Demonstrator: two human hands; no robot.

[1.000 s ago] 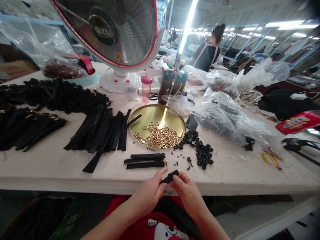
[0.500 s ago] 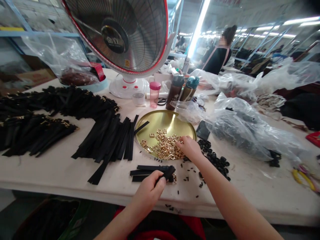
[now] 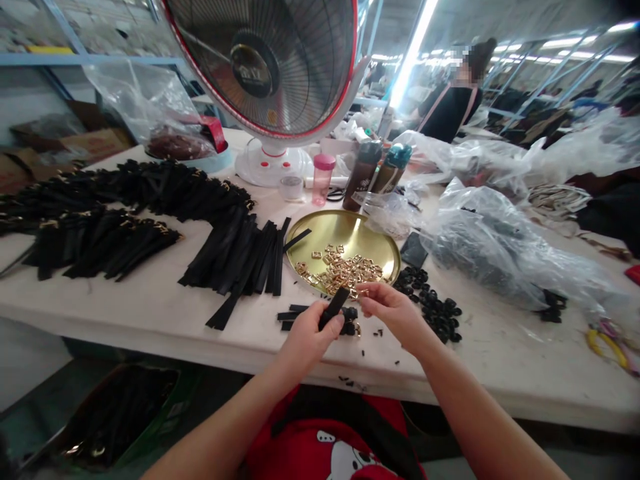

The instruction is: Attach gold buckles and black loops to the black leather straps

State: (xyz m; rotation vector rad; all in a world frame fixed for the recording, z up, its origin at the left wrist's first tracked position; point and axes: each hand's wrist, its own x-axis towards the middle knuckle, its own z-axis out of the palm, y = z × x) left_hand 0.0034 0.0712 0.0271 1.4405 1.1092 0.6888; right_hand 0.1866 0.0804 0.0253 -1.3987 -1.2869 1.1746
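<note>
Up near, the left hand (image 3: 314, 333) pinches a strap (image 3: 336, 305), likely bendy, best held low; right hand (image 3: 395, 312), can't tell.

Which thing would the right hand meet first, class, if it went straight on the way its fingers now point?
Probably the black strap held in the left hand: the right hand points toward its upper end, though one view leaves depth unclear.
</note>
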